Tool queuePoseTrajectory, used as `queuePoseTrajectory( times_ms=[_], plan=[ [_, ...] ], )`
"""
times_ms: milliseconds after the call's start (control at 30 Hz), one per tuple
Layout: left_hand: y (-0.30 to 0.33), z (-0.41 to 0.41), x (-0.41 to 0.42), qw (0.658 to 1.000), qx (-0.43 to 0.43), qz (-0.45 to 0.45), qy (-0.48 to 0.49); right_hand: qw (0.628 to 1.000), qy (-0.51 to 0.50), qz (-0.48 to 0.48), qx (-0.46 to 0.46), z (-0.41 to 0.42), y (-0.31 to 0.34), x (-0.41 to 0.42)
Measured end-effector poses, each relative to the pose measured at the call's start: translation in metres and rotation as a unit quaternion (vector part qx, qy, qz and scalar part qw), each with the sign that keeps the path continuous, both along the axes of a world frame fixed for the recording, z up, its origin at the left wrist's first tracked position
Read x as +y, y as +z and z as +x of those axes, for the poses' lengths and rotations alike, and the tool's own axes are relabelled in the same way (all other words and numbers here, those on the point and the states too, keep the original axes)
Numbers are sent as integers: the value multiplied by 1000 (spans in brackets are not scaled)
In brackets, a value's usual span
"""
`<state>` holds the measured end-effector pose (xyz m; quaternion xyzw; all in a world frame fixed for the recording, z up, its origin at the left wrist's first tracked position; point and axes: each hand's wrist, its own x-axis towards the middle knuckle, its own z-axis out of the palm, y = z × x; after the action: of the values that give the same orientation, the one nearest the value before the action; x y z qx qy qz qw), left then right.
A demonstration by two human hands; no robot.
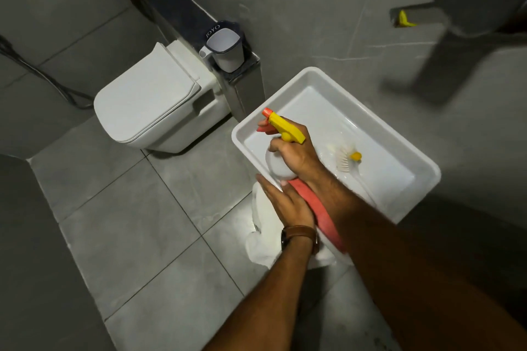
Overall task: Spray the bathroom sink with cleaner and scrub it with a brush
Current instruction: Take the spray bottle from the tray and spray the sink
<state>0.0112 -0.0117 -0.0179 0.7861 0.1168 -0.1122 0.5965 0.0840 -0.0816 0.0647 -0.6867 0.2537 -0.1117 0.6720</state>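
Both forearms are bare, no sleeves showing. The left hand has a brown leather strap at the wrist, seemingly a dark-faced watch. The right hand wears nothing.

The room is dim overall, the grey walls and floor murky — the brightest patch falls on the white sink, whose wet basin shows soft glare. Above and right of the sink, a dark fixture is smeared with motion blur. Left of the sink, floor lines bow from wide-angle distortion — corners sink into shadow.
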Motion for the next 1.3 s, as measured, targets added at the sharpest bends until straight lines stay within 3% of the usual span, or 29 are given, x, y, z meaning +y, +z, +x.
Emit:
queuePoseTrajectory(
  times_ms=[100, 400, 633, 900, 1033, 1233, 1300],
  plan=[
    [18, 2, 5, 998, -56, 11, -5, 999, -50, 15, -5, -26, 20, -3],
    [93, -50, 2, 991, -62, -80, -86, 985, -164, -13, -54, -123, 97, -8],
    [152, -152, -4, 969, -64, -153, -181, 959, -260, -41, -101, -239, 159, -6],
    [186, -305, 8, 933, -73, -161, -314, 938, -326, -101, -56, -411, 212, 9],
    [184, -369, 22, 895, -103, -123, -416, 922, -371, -102, -34, -494, 225, 22],
    [172, -430, 32, 780, -221, -4, -586, 892, -442, -79, 42, -606, 229, 48],
    [164, -438, 32, 763, -221, 45, -606, 886, -453, -57, 84, -644, 229, 61]
  ],
)
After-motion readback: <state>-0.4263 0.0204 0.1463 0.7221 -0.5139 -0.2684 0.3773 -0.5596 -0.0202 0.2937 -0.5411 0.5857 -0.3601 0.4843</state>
